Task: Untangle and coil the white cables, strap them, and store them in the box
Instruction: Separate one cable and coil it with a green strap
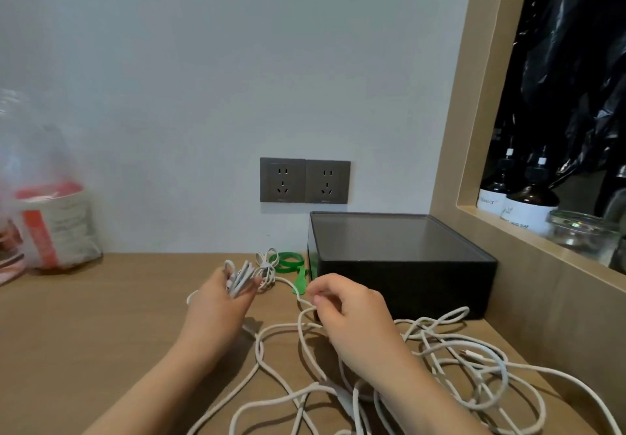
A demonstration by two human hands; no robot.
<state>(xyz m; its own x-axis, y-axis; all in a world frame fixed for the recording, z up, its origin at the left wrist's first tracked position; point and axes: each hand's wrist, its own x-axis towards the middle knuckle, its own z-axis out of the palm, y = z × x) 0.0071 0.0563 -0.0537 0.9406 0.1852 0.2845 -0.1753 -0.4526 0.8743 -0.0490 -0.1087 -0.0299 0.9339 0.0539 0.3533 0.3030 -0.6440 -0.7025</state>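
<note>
Head view: your left hand grips a part-wound coil at frame centre. Your right hand pinches the strand leading to it. The loose white cables sprawl lower right, in front of the box. Expect light, limp, smooth cord. Pinch close to the coil and feed short lengths.

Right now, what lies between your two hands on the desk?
In the head view, a white cable strand runs from left hand to right hand, passing a green strap.
</note>
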